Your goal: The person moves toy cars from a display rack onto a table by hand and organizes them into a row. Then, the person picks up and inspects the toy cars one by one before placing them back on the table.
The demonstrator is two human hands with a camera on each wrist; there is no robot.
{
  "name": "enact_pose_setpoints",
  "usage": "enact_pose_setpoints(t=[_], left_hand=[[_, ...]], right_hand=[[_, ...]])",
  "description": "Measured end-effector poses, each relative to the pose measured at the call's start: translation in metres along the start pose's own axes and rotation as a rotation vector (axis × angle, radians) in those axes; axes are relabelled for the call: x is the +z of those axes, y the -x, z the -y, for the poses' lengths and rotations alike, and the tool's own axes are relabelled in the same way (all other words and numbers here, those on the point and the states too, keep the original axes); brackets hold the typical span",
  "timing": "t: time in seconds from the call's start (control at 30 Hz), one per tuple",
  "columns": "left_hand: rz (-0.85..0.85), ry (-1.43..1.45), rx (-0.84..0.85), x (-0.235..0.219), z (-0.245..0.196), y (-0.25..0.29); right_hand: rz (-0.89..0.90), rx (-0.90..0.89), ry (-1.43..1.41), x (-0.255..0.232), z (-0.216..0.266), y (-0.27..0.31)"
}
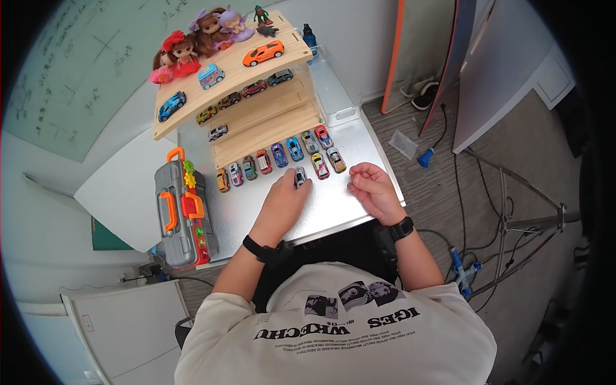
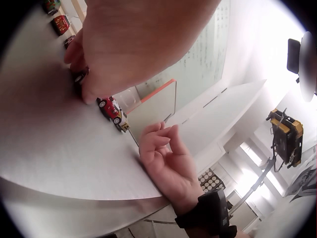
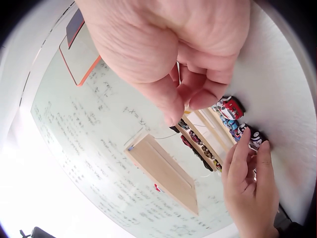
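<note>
My left hand pinches a small silver toy car between thumb and fingers, low over the silvery tabletop. The right wrist view shows that car from the side, with the left hand's fingertips at its body. My right hand hovers near the table's right edge, fingers loosely curled around nothing; the left wrist view shows this hand palm side. Between the hands stand a yellow-and-red toy car and a gold-orange one. Behind them, more toy cars form a row along a wooden shelf's foot.
The wooden shelf carries toy cars on its tiers, with several dolls and an orange car on top. A grey toy toolbox stands at the table's left. A clear plastic bin sits behind on the right.
</note>
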State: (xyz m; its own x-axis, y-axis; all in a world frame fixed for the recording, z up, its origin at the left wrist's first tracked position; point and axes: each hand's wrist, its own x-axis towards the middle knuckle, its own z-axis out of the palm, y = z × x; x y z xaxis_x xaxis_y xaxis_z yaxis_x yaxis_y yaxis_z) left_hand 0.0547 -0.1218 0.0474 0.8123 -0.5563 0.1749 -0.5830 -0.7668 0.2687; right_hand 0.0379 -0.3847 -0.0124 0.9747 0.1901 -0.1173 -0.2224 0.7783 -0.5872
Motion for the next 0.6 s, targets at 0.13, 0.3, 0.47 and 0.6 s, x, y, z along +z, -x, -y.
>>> enact_pose_setpoints(t=[0.13,0.3,0.47,0.6], left_hand=[[-0.069,-0.027,-0.010,0.005,-0.001,-0.005],[-0.073,0.010,-0.018,0.007,-0.003,-0.010],[-0.076,0.036,-0.039,0.004,-0.009,-0.015],[-0.092,0.030,-0.029,0.006,-0.007,-0.017]], right_hand=[[-0.002,0.001,0.005,-0.001,0.001,0.000],[-0.020,0.001,0.004,0.004,0.001,0.001],[0.050,0.006,0.013,-0.005,-0.001,-0.001],[0.047,0.011,0.011,-0.004,0.000,0.000]])
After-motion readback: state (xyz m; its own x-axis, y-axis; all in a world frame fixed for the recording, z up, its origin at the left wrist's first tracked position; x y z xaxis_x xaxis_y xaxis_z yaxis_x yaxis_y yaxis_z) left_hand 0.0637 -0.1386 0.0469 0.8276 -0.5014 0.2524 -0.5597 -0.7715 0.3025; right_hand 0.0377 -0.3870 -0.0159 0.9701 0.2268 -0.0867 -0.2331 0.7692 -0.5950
